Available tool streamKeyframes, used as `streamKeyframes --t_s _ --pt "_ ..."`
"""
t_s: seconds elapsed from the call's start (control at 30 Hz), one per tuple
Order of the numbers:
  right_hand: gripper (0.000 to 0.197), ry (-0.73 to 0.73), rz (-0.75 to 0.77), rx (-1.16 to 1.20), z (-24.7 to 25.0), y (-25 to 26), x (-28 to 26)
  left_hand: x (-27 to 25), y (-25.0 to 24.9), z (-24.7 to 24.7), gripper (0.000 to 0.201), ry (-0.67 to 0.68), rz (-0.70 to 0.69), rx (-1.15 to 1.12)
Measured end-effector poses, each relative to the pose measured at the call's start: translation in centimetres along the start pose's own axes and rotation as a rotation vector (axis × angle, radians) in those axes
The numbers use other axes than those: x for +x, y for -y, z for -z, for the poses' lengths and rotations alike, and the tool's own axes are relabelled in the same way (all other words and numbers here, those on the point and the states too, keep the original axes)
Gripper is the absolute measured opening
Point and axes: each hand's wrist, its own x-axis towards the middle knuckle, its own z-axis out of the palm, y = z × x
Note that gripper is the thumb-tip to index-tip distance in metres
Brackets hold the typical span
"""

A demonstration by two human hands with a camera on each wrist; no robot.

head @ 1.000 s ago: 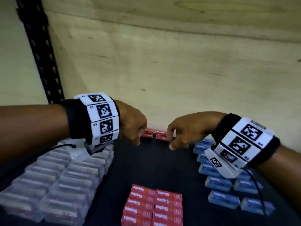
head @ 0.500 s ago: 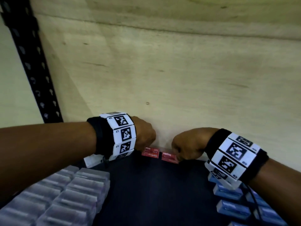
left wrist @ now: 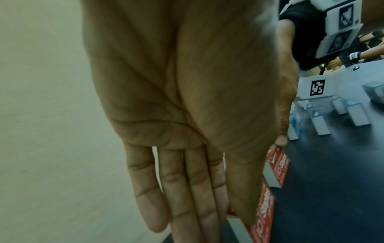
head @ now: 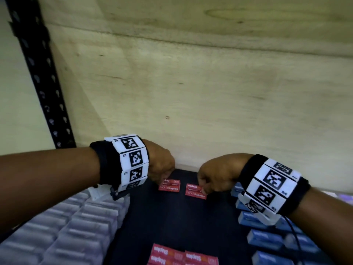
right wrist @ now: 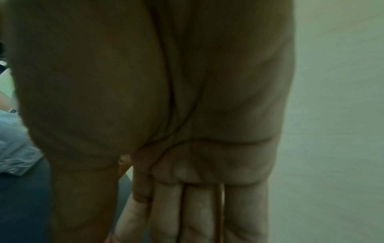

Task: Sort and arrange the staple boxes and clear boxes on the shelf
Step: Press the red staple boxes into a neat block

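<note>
Two red staple boxes lie on the dark shelf mat (head: pixel 181 222) near the back wall. My left hand (head: pixel 162 181) pinches the left end of the left red box (head: pixel 170 186) between thumb and fingers. In the left wrist view that box (left wrist: pixel 263 213) shows beside the thumb of my left hand (left wrist: pixel 228 205). My right hand (head: pixel 203 188) pinches the right end of the right red box (head: pixel 194 192), seen also as the far red box (left wrist: pixel 278 167). The right wrist view shows only my right hand (right wrist: pixel 129 213); its box is hidden.
Rows of clear boxes (head: pixel 76 226) fill the left side, rows of blue boxes (head: pixel 265 238) the right. A block of red staple boxes (head: pixel 183 257) sits at the front centre. A wooden back wall (head: pixel 191 92) and a black perforated upright (head: pixel 38 73) bound the shelf.
Both red boxes have come forward from the back wall and now lie a gap apart; half a second ago they touched end to end. Both hands stayed on them.
</note>
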Motion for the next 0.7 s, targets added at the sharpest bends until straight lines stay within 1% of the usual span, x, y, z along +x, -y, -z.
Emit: streamKeyframes --t_s 0.03,0.07,0.13,0.2,0.37,0.57,0.7 --pt "0.027 0.002 -0.001 0.005 -0.3 0.2 -0.4 -0.4 -0.2 -0.2 0.008 0.022 0.008 0.057" --pt "0.026 -0.004 0.000 0.019 -0.7 0.5 -1.1 -0.7 -0.6 -0.4 0.015 0.020 0.004 0.131" --pt "0.025 -0.002 -0.007 0.032 -1.3 1.1 -2.1 -1.6 -1.5 -0.9 0.021 0.026 -0.015 0.164" --pt "0.024 -0.003 0.003 0.050 -2.0 1.7 -3.1 -2.6 -2.1 -1.3 0.022 0.027 -0.050 0.152" --pt "0.022 -0.002 0.022 0.085 -3.5 2.8 -5.6 -4.8 -3.5 -2.3 0.024 0.039 -0.084 0.161" --pt "0.026 0.001 0.050 0.104 -4.7 3.6 -7.8 -7.3 -4.6 -3.3 0.023 0.019 -0.119 0.189" --pt "0.029 0.032 0.051 0.133 -5.0 3.7 -8.8 -8.4 -4.8 -3.7 0.024 0.045 -0.125 0.158"
